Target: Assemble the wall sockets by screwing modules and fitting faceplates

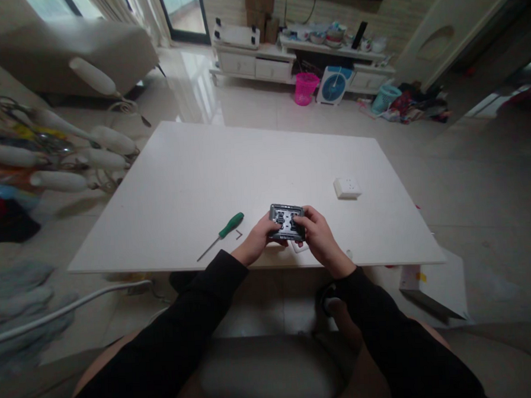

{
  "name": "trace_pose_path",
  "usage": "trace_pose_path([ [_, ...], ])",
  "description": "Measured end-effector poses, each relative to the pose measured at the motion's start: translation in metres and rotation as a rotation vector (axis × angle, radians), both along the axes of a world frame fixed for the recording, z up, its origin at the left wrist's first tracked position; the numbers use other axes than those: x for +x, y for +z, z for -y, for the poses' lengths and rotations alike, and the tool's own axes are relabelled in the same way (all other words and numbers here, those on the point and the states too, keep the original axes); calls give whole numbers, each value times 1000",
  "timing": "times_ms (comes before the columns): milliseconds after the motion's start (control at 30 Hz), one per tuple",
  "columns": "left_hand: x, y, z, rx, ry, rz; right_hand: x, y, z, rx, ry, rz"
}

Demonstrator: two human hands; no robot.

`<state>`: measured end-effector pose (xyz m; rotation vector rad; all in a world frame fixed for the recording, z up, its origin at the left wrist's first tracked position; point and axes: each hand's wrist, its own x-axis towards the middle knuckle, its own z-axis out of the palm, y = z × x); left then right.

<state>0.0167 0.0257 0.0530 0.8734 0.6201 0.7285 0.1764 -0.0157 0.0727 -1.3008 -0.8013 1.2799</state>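
Both my hands hold a dark grey square panel (287, 221) above the table's near edge. It has a metallic inner plate with black parts and looks like a wall socket panel. My left hand (262, 232) grips its left side, thumb on the inner face. On the opposite side, my right hand (317, 232) grips it the same way. Partly hidden beneath them lies a white frame-like piece (300, 248) with something red by it. A green-handled screwdriver (231, 225) rests left of my hands, and small L-shaped pieces (239, 235) lie beside it.
On the white table (228, 165), a white socket on a box (348, 187) stands at the right. A small round piece (349, 254) lies near the front edge. A white carton (437, 285) is on the floor at right; lamp arms (106, 139) reach beside the table's left edge.
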Motion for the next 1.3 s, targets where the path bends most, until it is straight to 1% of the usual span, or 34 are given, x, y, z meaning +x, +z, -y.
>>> trace_pose_path([
  [167,0,0,-1,-2,31,-1,-1,0,1,31,17,-72],
  [267,0,0,-2,-7,44,-22,-2,0,1,42,19,-59],
  [433,-2,2,-4,20,31,-50,-1,0,2,54,11,3],
  [567,-2,3,-5,34,32,-75,-2,0,1,30,2,-30],
  [633,-2,5,-5,-1,65,-73,-4,1,1,26,-26,-63],
  [700,-1,7,-5,-58,104,-52,-9,1,2,40,-88,-76],
  [767,0,9,-5,-98,115,-49,-13,1,3,66,-153,-67],
  [833,0,10,-5,-117,125,-65,-15,1,4,70,-176,-32],
  [933,-1,11,-7,-149,196,-30,-14,-3,5,30,-98,73],
  [1033,-6,12,-12,-150,223,0,-8,-7,2,38,-34,197],
  [1167,-13,16,-19,-101,234,-53,4,-4,0,175,-51,342],
  [1233,-16,18,-22,-83,210,-84,8,2,3,272,23,425],
  [1300,-19,18,-24,-71,184,-140,10,8,7,358,142,543],
])
